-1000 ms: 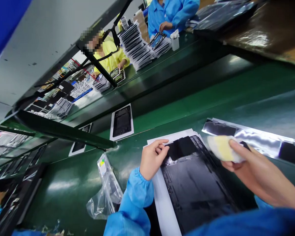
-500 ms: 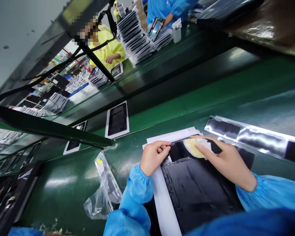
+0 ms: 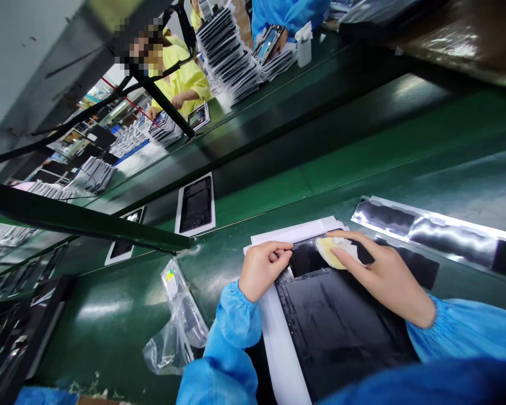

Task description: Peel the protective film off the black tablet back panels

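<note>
A black tablet housing [image 3: 337, 320], its inner side up, lies on white sheets [image 3: 284, 346] in front of me. My left hand [image 3: 263, 267] is closed at its upper left corner, thumb and forefinger pinched on the edge. In my right hand [image 3: 383, 275] is a pale yellow sponge [image 3: 328, 254] with some white material against it. The sponge touches the smooth dark strip at the housing's top end, between thumb and fingers. Part of that strip is hidden by the right hand.
Dark film strips on a clear sheet [image 3: 430, 233] lie to the right. A clear plastic bag [image 3: 177, 326] is on the left of the green bench [image 3: 105, 332]. A metal bar [image 3: 88, 228] crosses above. Another tablet [image 3: 196, 205] lies beyond; co-workers sit past stacked panels [image 3: 227, 56].
My right hand has shifted slightly left with the sponge along the dark strip. My left hand stays at the corner. Across the bench, a co-worker's hand with a device has lowered slightly.
</note>
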Demonstrator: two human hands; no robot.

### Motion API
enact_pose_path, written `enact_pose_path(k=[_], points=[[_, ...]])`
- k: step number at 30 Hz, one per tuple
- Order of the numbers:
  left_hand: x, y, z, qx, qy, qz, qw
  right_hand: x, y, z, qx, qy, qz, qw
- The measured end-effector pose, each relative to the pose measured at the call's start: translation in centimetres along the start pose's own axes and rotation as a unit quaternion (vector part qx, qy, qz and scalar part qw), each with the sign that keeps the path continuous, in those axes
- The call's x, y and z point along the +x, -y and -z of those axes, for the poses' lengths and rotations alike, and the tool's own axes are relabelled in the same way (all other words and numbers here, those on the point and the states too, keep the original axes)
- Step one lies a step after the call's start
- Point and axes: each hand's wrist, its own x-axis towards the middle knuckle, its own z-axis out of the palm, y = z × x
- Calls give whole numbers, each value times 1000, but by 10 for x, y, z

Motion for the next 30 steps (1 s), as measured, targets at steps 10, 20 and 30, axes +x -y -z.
enact_pose_path(k=[10, 20, 30], points=[[0, 1, 0, -1, 3, 4, 1000, -1, 2, -1, 12, -1, -11, 1000], [-1, 4, -1, -23, 5, 9, 1000, -1, 2, 0, 23, -15, -10, 1000], [-1, 1, 0, -2, 6, 9, 1000, -1, 1, -1, 15, -7, -11, 1000]])
